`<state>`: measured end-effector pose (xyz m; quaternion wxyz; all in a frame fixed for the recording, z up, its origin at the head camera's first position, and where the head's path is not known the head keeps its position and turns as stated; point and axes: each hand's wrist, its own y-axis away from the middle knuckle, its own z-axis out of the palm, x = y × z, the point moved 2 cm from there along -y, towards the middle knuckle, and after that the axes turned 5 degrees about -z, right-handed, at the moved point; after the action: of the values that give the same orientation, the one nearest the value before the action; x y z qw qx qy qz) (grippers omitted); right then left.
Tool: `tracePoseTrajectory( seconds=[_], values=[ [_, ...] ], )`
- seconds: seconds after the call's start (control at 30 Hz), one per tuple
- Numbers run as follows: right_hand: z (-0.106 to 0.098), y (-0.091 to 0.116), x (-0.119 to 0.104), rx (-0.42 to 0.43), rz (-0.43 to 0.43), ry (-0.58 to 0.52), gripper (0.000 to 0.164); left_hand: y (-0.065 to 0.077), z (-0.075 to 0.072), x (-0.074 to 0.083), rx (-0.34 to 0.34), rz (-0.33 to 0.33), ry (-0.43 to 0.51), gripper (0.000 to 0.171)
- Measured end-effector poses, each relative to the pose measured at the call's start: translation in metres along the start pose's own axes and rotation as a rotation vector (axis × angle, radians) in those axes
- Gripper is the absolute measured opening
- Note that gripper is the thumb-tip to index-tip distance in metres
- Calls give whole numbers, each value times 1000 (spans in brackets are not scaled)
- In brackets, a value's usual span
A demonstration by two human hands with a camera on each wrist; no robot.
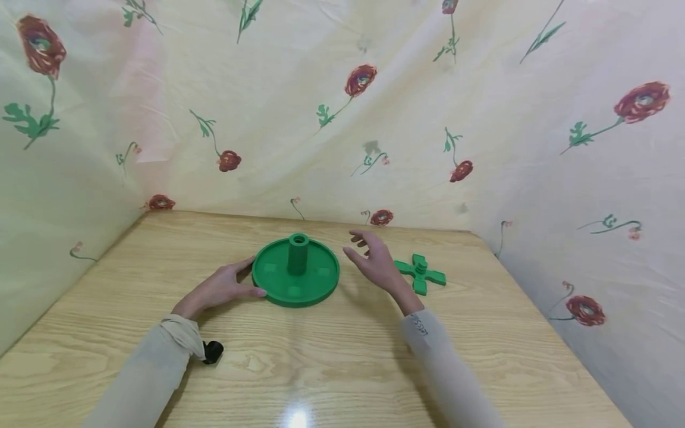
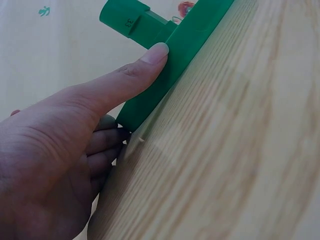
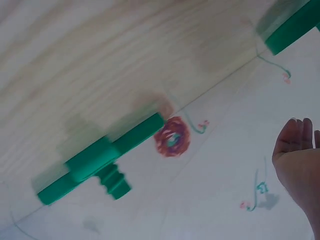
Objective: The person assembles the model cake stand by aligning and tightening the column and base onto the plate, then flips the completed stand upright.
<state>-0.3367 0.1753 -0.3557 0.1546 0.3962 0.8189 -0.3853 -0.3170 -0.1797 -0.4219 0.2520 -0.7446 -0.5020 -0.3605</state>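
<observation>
A green round disc [image 1: 275, 278] with a raised rim lies on the table, an upright hollow tube [image 1: 297, 257] at its centre. My left hand [image 1: 222, 287] holds the disc at its left edge, the thumb against the near rim and the fingers round the far side. In the left wrist view the thumb lies on the disc's side wall [image 2: 175, 65], and "33" is printed on the tube [image 2: 130, 20]. Raised just right of the disc, my right hand [image 1: 377, 264] holds nothing, its fingers loosely bent. Beyond it sits a green four-armed cross piece [image 1: 420, 275] with a ridged stub pointing up.
The wooden table [image 1: 332, 368] has a light grain. A flowered cloth [image 1: 278, 119] hangs behind it and along both sides, meeting its edges. A small black object [image 1: 213, 352] shows at my left cuff.
</observation>
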Motion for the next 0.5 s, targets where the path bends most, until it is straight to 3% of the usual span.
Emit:
tracePoseTrajectory(
  seconds=[0.5],
  values=[
    [-54,38,39,59,94,86,48,0,-1,-2,15,-4,-13,105]
  ],
)
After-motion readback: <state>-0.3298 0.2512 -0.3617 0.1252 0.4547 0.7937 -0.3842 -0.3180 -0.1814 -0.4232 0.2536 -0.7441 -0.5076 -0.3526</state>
